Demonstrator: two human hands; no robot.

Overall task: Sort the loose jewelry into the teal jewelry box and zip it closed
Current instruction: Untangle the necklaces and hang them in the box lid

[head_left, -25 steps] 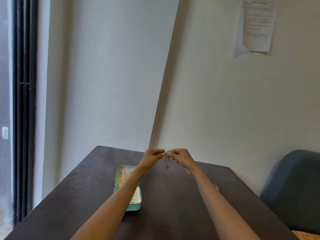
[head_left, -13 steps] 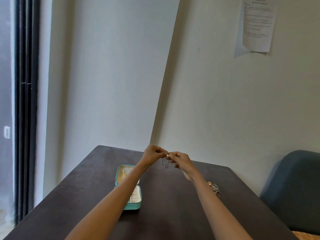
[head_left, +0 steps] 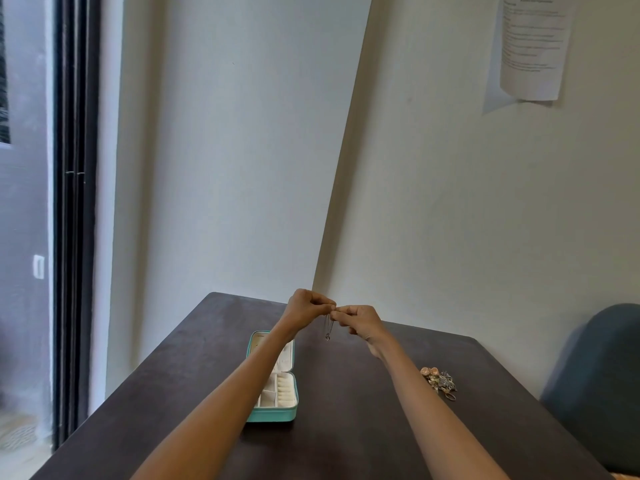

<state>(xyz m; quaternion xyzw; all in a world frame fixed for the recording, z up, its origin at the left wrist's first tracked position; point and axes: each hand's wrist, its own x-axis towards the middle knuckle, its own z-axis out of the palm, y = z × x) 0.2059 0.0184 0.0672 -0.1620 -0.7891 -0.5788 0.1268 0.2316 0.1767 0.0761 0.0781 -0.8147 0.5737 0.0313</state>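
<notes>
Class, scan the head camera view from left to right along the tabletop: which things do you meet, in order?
Open teal jewelry box → thin necklace hanging from both hands' pinched fingertips → pile of loose jewelry → blue chair.

Walls: plain off-white, meeting in a corner behind the table.
Paper: printed sheet fixed high on right wall, lower edge curling.
Table: dark, matte.
Chair: blue-grey, right of table.
Door frame: dark, at left; daylight beyond.
</notes>
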